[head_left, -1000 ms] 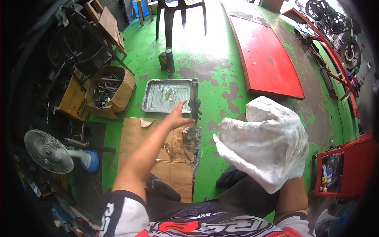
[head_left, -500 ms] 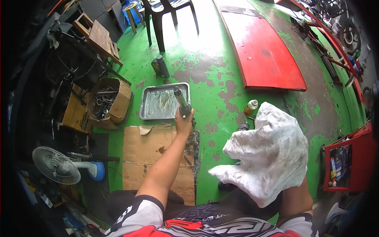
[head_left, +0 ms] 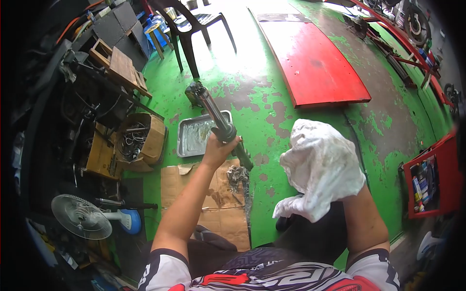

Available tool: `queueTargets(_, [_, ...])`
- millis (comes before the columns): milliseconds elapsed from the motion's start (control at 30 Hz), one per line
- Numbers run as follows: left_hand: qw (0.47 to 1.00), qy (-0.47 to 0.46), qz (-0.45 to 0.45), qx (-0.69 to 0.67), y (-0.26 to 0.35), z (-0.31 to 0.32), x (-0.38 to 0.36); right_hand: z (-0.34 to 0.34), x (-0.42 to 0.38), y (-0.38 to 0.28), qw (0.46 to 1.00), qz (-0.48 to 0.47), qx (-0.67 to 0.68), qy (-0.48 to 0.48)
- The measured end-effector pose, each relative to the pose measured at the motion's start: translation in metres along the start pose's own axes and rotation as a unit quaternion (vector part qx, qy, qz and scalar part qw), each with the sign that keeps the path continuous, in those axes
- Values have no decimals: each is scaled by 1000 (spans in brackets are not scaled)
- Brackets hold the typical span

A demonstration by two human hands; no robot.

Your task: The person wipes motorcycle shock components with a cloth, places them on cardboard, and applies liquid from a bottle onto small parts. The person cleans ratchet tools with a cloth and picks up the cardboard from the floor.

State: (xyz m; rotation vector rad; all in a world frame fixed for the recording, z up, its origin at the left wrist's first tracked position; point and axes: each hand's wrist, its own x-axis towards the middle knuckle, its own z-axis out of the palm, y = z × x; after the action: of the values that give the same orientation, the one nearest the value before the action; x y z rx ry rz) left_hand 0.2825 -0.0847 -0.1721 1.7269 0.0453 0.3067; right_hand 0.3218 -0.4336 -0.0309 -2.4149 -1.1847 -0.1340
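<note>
My left hand (head_left: pixel 219 149) is closed round the middle of a dark metal tube part (head_left: pixel 213 109), which looks like a motorcycle fork leg. Its shiny upper end slants up and to the left, over a metal tray (head_left: pixel 188 140) with wet residue. The thicker lower end points toward the floor on the right. A large, stained white cloth (head_left: pixel 323 167) hangs over my right hand, whose fingers it hides; only the forearm shows beneath it. Under my left forearm, flattened cardboard (head_left: pixel 225 221) lies on the floor, with a crumpled dark rag (head_left: pixel 237 175) on it.
A red ramp panel (head_left: pixel 320 68) lies ahead. On the left are a box of metal parts (head_left: pixel 150 138), a wooden stool (head_left: pixel 127 68) and a fan (head_left: pixel 81 217). A dark chair (head_left: pixel 191 29) stands beyond the tray. A red cabinet (head_left: pixel 437 182) is at the right.
The tube part has swung so that more of its length shows, slanting left. The cloth has shifted up and left with my right hand. The whole view has turned slightly.
</note>
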Motion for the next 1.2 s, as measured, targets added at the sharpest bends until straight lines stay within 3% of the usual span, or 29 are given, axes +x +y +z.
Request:
queueTargets(300, [977,-138,69,-147,138,-15,-25,19,8,-10,973,-41,228,19])
queueTargets(400, [977,-158,55,-133,164,-21,-41,9,30,-40,970,-106,213,56])
queueTargets(533, [986,-130,94,-42,182,-19,-67,4,62,-75,984,-155,83,-6])
queueTargets(567, [990,-128,58,-28,175,-22,-70,13,65,-79,961,-246,29,122])
queueTargets(667, [992,-128,10,3,179,-21,-83,-15,80,-123,969,-180,169,12])
queueTargets(700, [991,-129,5,23,177,-21,-87,-31,84,-142,961,-107,251,-45])
queueTargets(867, [965,-167,27,201,168,-31,-94,17,86,-165,944,-78,320,14])
queueTargets(933, [963,-194,-15,186,178,-31,-97,1,85,-176,916,-38,400,-25])
queueTargets(1033, [971,-206,-72,99,181,-29,-104,-8,83,-182,932,-2,360,28])
queueTargets(1133, [968,-226,-96,43,173,-26,-106,-17,78,-184,891,22,453,22])
queueTargets(1200, [965,-227,-98,85,159,-21,-106,-13,77,-184,902,20,430,24])
